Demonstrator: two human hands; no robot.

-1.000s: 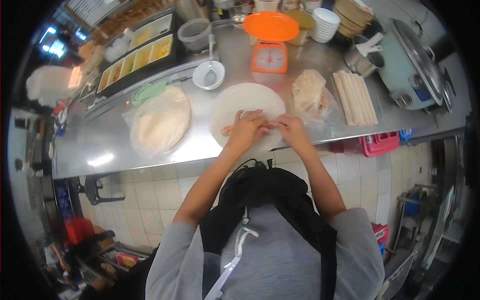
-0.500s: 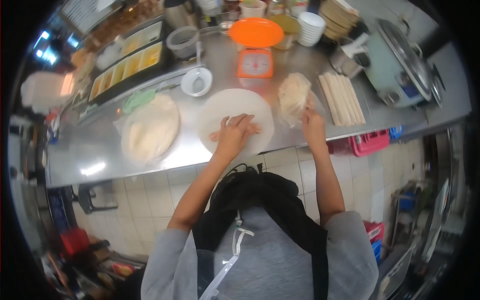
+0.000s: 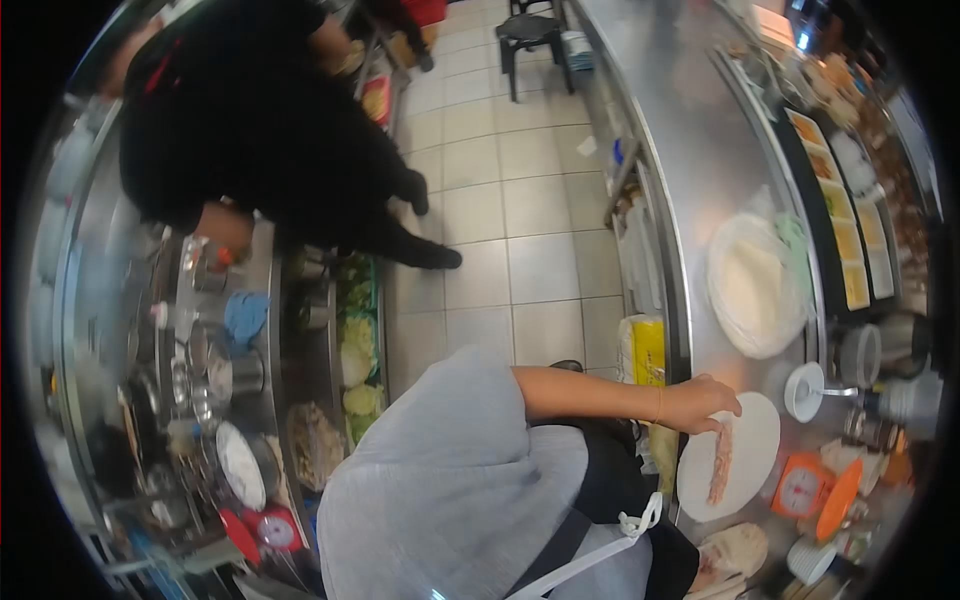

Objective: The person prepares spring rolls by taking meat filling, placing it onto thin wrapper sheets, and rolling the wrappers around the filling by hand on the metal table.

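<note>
My left hand (image 3: 703,402) rests over the edge of a round white wrapper (image 3: 752,465) on the steel counter. Its fingers are bent and a little apart, touching the wrapper at the upper end of a long strip of pinkish filling (image 3: 719,468). I see nothing held in that hand. At the lower edge of the view lies a clear plastic bag (image 3: 740,550) with pale contents. Only a small part of my right hand (image 3: 705,576) shows beside this bag; its fingers are hidden by my body and the blur. Farther along the counter, a stack of white wrappers (image 3: 755,285) sits in plastic.
A white bowl (image 3: 803,392) with a spoon, an orange scale (image 3: 800,484) and a tray of toppings (image 3: 840,215) line the counter's far side. Behind me, a person in black (image 3: 250,120) bends in the tiled aisle near shelves of vegetables (image 3: 360,350). A black stool (image 3: 530,35) stands farther off.
My view has swung to the left, bringing the aisle and the other person into sight. My left hand has shifted from the filling's middle to its end. My right hand is now mostly hidden.
</note>
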